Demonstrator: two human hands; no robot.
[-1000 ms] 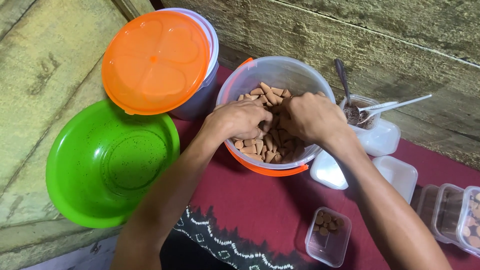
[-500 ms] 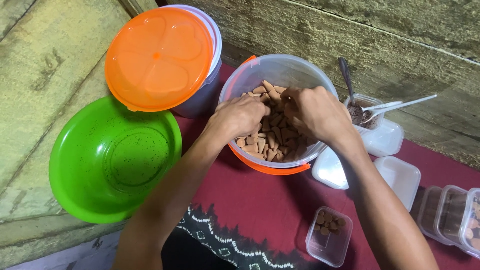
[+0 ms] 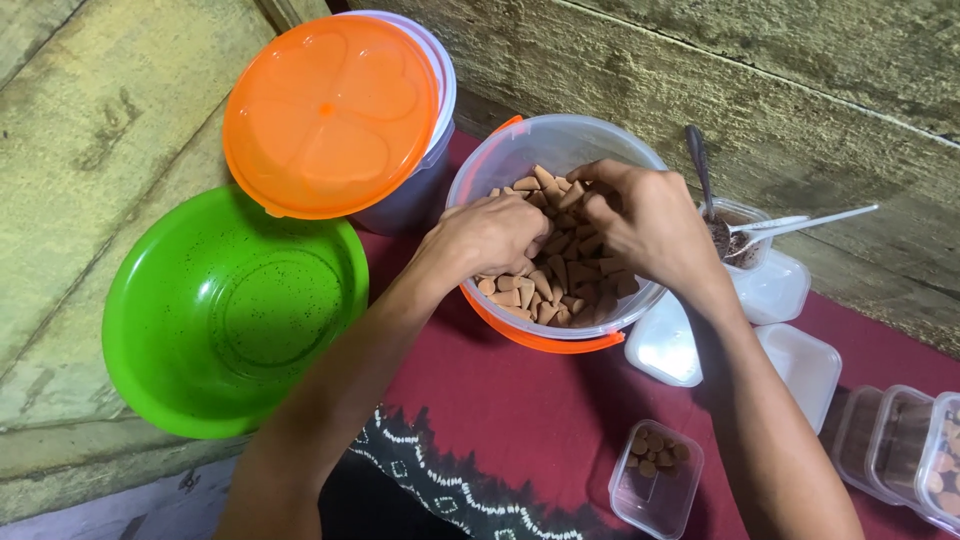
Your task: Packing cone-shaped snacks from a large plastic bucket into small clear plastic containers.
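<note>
Right hand [image 3: 640, 225] shifted farther back, fingers pinched on cones [image 3: 545, 285], left hand [image 3: 495, 235] curled among them, clear tub [image 3: 560, 140].

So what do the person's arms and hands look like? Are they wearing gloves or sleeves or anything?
No gloves and no sleeves: both forearms are bare as far up as the picture shows. The left hand and the right hand are bare too, with no ring, watch or bracelet that I can see. The fingertips are partly hidden, so I can't tell about the nails.
</note>
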